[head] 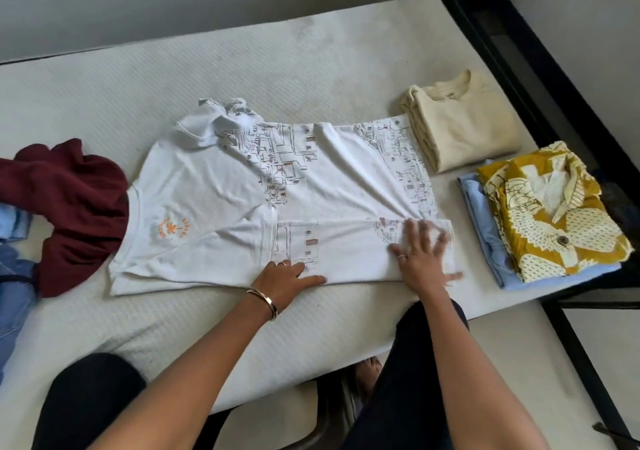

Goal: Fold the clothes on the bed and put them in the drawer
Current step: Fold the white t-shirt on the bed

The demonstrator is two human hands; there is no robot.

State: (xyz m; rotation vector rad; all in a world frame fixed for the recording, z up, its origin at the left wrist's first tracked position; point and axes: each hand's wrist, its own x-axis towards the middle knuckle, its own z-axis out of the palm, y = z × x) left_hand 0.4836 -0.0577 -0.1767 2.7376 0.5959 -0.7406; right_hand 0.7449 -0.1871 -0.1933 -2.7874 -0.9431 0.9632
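Maroon garment (74, 203) bunched at bed's left. White t-shirt (242, 189) lies mid-mattress (311, 68), near edge folded over. Your left hand (289, 281) presses that fold, fingers flat; right hand (420, 259) splayed flat on its hem end, gripping nothing. Right: folded cream shirt (464, 127), yellow shirt (550, 214) on blue one (485, 224).

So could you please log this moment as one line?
stage: folding | white T-shirt: near edge folded | left hand, right hand: flat on fold | folded: three
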